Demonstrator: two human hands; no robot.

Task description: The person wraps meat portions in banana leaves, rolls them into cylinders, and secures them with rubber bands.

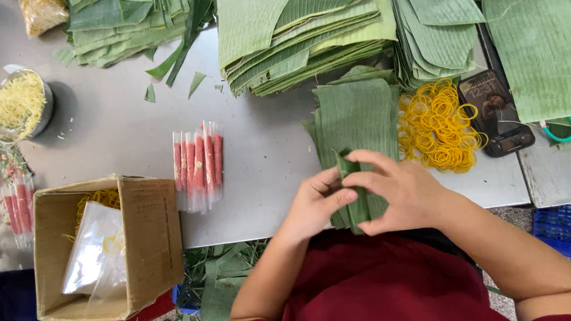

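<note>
Folded leaf parcel (355, 202) stands long axis away from the body, pinched between left hand (314, 205) and right hand (403, 196) at bench (259, 155) edge.

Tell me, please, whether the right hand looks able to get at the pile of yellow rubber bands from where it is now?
Probably yes. The rubber bands lie on the table just beyond the right hand, with nothing standing between them. But that hand and the left hand are both busy on a folded leaf piece.

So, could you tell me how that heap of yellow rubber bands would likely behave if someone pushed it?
The yellow rubber bands lie loose and tangled, so they would probably scatter rather than slide together. They look thin, likely light and floppy. Lying flat, they seem unlikely to roll.
</note>
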